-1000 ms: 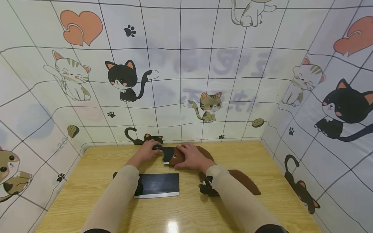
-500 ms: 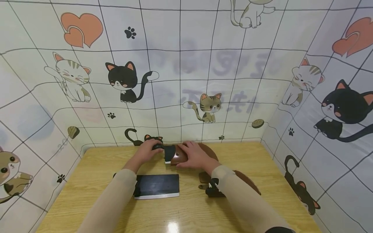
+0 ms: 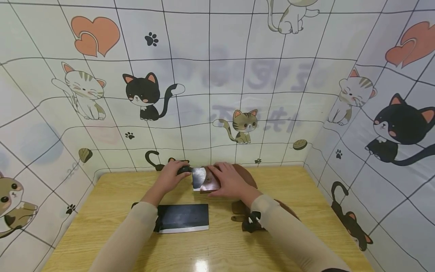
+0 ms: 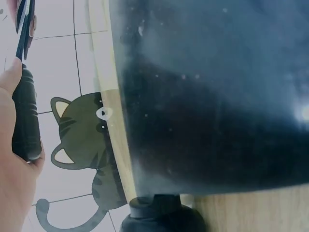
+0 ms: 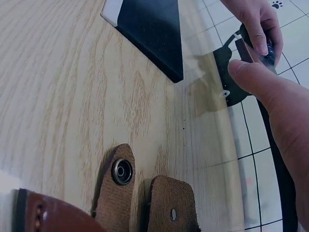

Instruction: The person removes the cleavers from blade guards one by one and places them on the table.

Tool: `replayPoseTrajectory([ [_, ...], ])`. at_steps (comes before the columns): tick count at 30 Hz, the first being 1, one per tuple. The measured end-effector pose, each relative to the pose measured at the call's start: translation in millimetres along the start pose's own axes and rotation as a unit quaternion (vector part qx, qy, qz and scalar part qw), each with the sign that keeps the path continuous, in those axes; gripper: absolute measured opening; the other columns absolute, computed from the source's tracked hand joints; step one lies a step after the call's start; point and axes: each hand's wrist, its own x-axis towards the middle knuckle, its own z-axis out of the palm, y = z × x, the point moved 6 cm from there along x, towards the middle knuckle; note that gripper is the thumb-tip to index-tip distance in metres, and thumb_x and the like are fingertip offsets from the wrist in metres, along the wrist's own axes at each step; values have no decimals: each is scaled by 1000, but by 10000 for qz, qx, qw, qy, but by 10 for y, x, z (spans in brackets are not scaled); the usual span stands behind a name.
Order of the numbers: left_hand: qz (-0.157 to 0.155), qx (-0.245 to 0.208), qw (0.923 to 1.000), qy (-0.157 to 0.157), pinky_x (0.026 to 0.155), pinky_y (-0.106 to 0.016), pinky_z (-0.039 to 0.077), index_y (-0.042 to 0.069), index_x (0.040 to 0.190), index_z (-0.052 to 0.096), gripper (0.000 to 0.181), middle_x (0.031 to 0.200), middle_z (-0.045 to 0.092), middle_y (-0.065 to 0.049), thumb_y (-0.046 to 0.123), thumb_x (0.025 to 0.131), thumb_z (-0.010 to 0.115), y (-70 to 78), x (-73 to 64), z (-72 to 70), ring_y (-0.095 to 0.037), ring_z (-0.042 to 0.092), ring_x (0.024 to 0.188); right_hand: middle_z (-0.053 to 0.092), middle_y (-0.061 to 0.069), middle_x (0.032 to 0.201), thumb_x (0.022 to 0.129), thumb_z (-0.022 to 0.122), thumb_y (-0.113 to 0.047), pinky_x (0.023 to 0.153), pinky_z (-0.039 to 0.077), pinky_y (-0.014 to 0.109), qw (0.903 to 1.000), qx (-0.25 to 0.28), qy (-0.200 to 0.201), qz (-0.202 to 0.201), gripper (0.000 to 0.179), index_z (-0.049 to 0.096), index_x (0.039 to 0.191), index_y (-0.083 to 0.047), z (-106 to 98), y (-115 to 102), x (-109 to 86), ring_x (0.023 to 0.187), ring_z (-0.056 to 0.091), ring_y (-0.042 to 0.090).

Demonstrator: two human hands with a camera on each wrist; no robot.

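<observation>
Across upper frame: cat-print wall covering (image 3: 198, 83). Below: wood-grain counter (image 3: 217, 245). Left of lower centre: dark cleaver (image 3: 183, 217), lying flat. Frame centre: brown sheath (image 3: 210, 182), partly covering blade of knife (image 3: 198, 177). Lower right of centre: second sheath (image 3: 239, 207), partly hidden. Right-hand grip (image 3: 232, 180): clamped on brown sheath, thumb at lower edge. Left-hand grip (image 3: 170, 175): clamped round knife's black handle (image 3: 184, 170). Smallest: metal snap (image 5: 122, 171), right wrist view.

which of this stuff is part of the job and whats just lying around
In use:
held cleaver, gripped by the left hand
brown sheath, gripped by the right hand

Apparently just lying there:
second cleaver
other sheath, partly hidden
</observation>
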Motion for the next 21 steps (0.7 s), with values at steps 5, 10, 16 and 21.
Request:
replayPoseTrajectory([
  [5,106,92,9996,233,101,-64,53,5,147,70,51,140,69,-19,30,104,82,71,-38,-40,-42,62,126,47,10,159,82,86,-77,127,33,56,9999,76,87,-25,118,40,173,-17,-68,-29,-38,151,42,35],
  [10,205,36,9990,402,97,-62,52,6,146,71,49,138,70,-17,28,103,82,138,-99,-92,-40,62,123,46,12,159,81,90,-73,126,32,57,9997,108,182,-92,118,40,172,-17,-146,-72,-72,150,41,36],
  [16,297,-17,9981,535,98,-60,52,8,144,72,47,134,71,-15,29,103,83,223,-138,-163,-38,63,120,47,11,158,79,91,-73,126,32,55,9996,-1,281,-76,121,39,173,-19,-215,-90,-108,149,41,34],
  [21,325,63,9976,616,96,-57,54,7,141,74,47,131,72,-14,32,102,83,276,-154,-203,-37,63,119,48,11,157,77,92,-73,125,35,55,9992,8,385,-101,122,39,173,-20,-284,-109,-139,147,42,33],
])
